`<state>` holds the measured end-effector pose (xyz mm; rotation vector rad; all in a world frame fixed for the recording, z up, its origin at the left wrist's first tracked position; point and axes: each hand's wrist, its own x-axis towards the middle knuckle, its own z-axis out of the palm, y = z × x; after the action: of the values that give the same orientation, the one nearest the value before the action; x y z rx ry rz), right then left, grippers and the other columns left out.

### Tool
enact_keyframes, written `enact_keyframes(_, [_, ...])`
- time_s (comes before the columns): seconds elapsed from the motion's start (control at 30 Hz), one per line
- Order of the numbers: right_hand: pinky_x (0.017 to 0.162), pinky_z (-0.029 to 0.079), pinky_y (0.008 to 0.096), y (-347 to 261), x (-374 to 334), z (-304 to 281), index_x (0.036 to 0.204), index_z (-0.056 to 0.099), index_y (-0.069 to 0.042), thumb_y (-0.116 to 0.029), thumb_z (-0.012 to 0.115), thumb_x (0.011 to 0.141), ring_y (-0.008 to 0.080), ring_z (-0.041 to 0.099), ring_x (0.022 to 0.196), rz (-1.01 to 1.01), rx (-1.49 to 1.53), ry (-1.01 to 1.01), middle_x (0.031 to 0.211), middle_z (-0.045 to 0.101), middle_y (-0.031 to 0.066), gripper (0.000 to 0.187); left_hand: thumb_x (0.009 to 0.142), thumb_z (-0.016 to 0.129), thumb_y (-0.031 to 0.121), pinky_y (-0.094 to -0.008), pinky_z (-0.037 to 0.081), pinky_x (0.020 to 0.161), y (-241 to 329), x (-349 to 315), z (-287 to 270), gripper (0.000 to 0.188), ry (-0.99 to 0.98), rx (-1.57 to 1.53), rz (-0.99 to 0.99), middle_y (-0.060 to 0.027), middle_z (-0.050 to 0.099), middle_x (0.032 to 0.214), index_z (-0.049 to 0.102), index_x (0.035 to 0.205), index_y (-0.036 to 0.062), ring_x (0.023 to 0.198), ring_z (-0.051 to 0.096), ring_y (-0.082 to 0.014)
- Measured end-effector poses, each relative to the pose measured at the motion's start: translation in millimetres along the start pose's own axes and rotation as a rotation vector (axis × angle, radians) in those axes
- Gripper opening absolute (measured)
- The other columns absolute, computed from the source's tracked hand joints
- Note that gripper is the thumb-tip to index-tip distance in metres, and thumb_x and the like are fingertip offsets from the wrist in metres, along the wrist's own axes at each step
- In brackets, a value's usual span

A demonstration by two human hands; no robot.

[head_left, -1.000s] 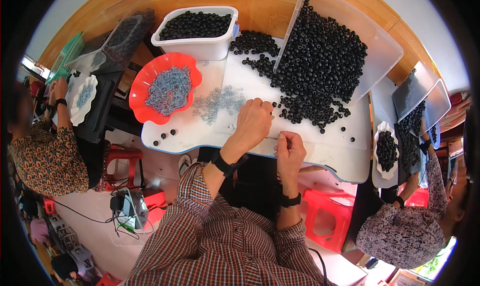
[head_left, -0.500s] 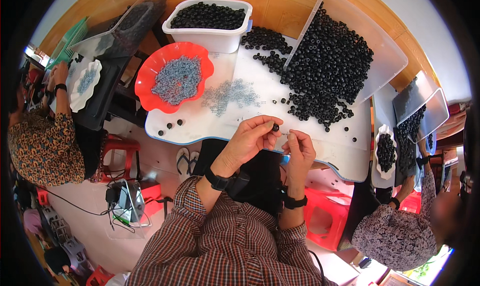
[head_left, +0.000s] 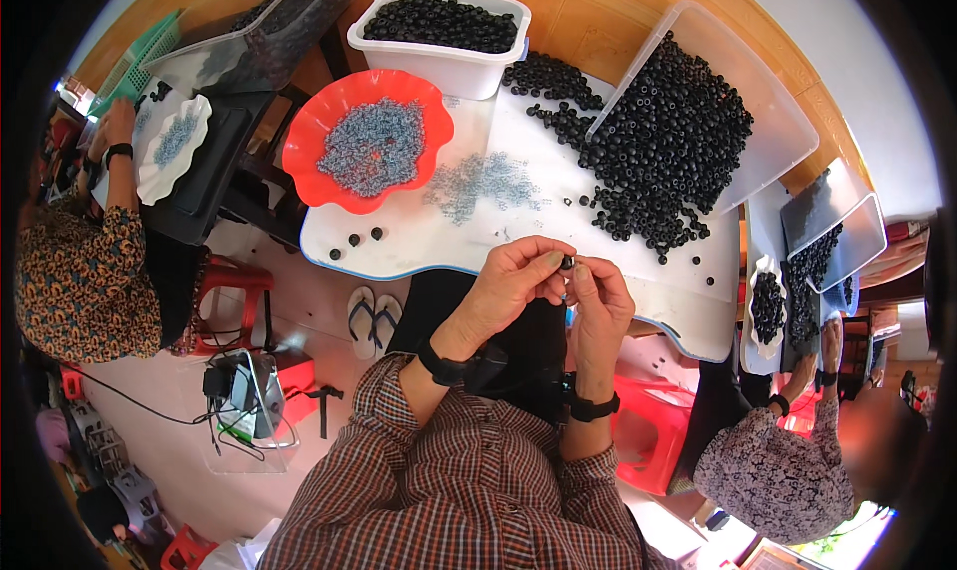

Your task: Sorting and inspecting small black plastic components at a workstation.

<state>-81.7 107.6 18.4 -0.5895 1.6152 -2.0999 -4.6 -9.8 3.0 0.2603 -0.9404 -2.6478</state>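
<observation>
My left hand (head_left: 513,283) pinches a small round black plastic piece (head_left: 567,262) between thumb and fingertips, in front of the table's near edge. My right hand (head_left: 602,301) is closed at the fingertips and meets the black piece from the right. Whatever its fingers grip is too small or hidden to make out. Beyond the hands, small translucent grey-blue pieces (head_left: 483,184) lie scattered on the white table (head_left: 419,251). More of them fill a red scalloped bowl (head_left: 299,151). A large heap of black pieces (head_left: 663,142) spills from a tipped transparent bin (head_left: 783,122).
A white tub (head_left: 434,69) full of black pieces stands at the back. Three loose black pieces (head_left: 354,240) lie near the table's left edge. Co-workers sit on the left (head_left: 95,281) and right (head_left: 778,460). Red stools (head_left: 653,435) and slippers (head_left: 374,321) are on the floor.
My right fingertips have moved in against the black piece; a small gap separated the hands before. The view has shifted slightly, so the table things appear further right.
</observation>
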Motion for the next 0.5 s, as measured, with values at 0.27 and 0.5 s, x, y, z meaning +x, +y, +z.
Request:
enact_keyframes(0.27, [0.063, 0.043, 0.019, 0.5, -3.4, 8.9, 0.101, 0.064, -0.002, -0.009, 0.063, 0.094, 0.0046, 0.053, 0.071, -0.015, -0.057, -0.016, 0.084, 0.064, 0.0005, 0.01, 0.1, 0.051, 0.01, -0.0246, 0.054, 0.068, 3.9, -7.1, -4.0, 0.021, 0.032, 0.071, 0.024, -0.0036, 0.063, 0.086, 0.062, 0.114, -0.0013, 0.071, 0.06, -0.0089])
enact_keyframes(0.5, [0.062, 0.042, 0.0191, -1.4, -1.9, 9.0, 0.095, 0.062, -0.001, -0.005, 0.065, 0.09, 0.0054, 0.053, 0.069, 0.044, -0.038, -0.03, 0.081, 0.063, 0.001, 0.007, 0.099, 0.052, 0.009, -0.0246, 0.054, 0.069, 4.6, -9.1, -7.9, 0.019, 0.031, 0.232, 0.046, -0.0033, 0.063, 0.086, 0.062, 0.112, -0.0018, 0.072, 0.059, -0.0083])
